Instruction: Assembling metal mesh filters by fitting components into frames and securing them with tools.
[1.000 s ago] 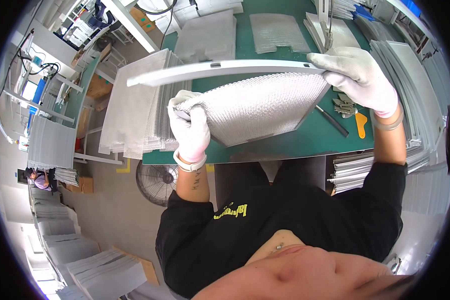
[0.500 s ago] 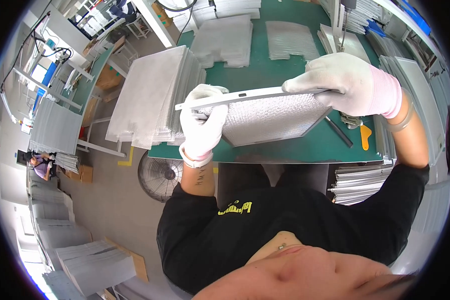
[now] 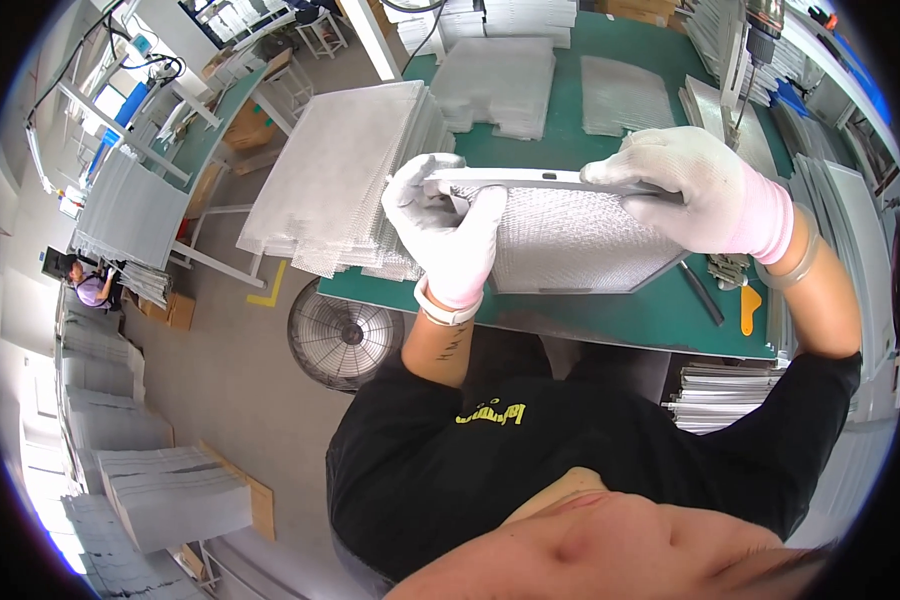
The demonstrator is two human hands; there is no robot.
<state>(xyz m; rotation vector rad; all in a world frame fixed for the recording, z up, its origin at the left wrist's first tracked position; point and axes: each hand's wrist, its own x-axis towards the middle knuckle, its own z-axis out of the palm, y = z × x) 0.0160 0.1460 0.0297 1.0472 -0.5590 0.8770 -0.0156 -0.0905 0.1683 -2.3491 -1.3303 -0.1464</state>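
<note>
Both my gloved hands hold up a mesh filter panel (image 3: pixel 580 242), a silvery textured sheet in a thin pale metal frame, above the near edge of the green table. My left hand (image 3: pixel 448 225) is closed round the frame's left end, with the thumb on the near side and the fingers curled over the top. Toward the right end, my right hand (image 3: pixel 695 190) pinches the top edge between thumb and fingers. The panel stands on edge, its mesh face tilted toward me. Its far side is hidden.
On the green table (image 3: pixel 610 320), a tall stack of mesh sheets (image 3: pixel 335 165) lies left, with smaller sheet piles (image 3: pixel 495 85) behind. A dark rod (image 3: pixel 703 293) and an orange-handled scraper (image 3: pixel 750 308) lie right. A power driver (image 3: pixel 763 40) hangs far right. A floor fan (image 3: pixel 350 335) stands left below.
The panel's top edge has turned nearly level from a slant. My left hand now covers the frame's left end, which stuck out past it before. The whole view has shifted slightly.
</note>
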